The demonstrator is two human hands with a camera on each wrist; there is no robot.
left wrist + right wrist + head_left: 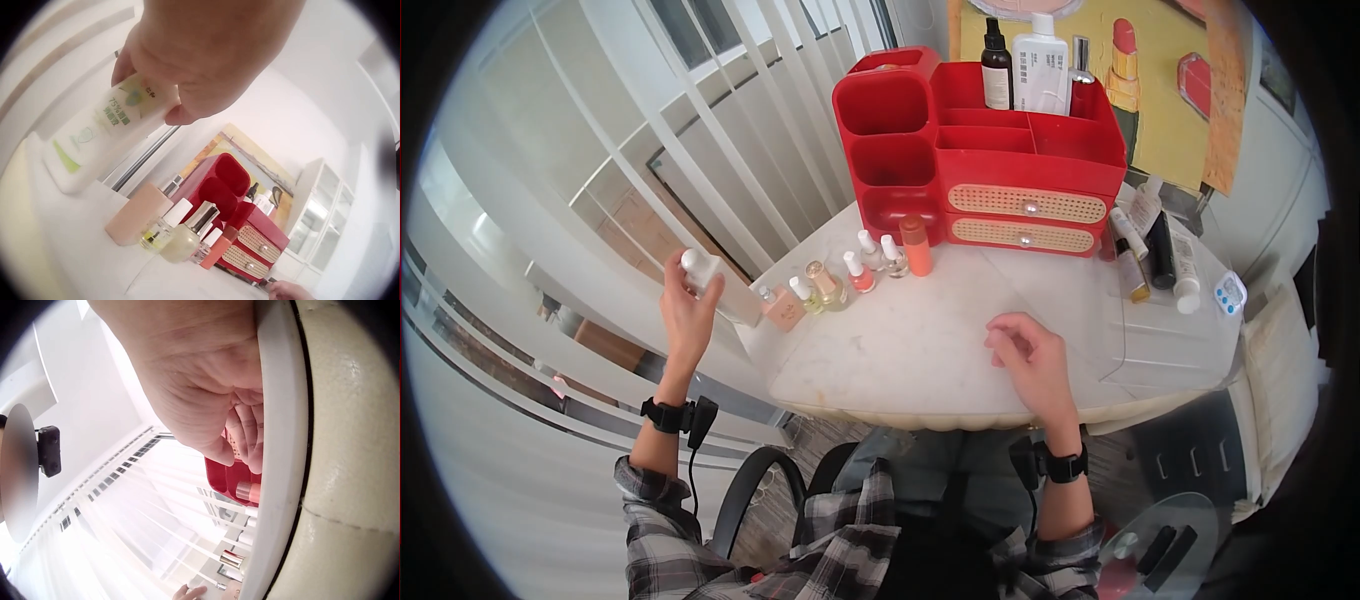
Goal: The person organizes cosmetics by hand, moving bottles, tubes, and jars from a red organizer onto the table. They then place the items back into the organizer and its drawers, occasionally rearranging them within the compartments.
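My left hand [687,318] grips a white bottle [94,140] by its top end, at the table's left edge. Green print and a green corner mark the bottle's front in the left wrist view, and it leans at a slant. Beside it stands a peach square bottle [782,309] with a silvery neck. From there a row runs right: a white-capped bottle [805,293], a gold-capped bottle [827,286], a coral nail polish [859,272] and an orange tube [915,246]. My right hand [1037,362] is over the front of the table, fingers loosely curled, holding nothing.
A red organizer [1000,165] with two woven-front drawers stands at the back, bottles in its top. On the right, a clear tray [1145,350] lies by several tubes and a small blue-and-white item [1230,293]. White blinds [600,130] hang left of the marble table [880,360].
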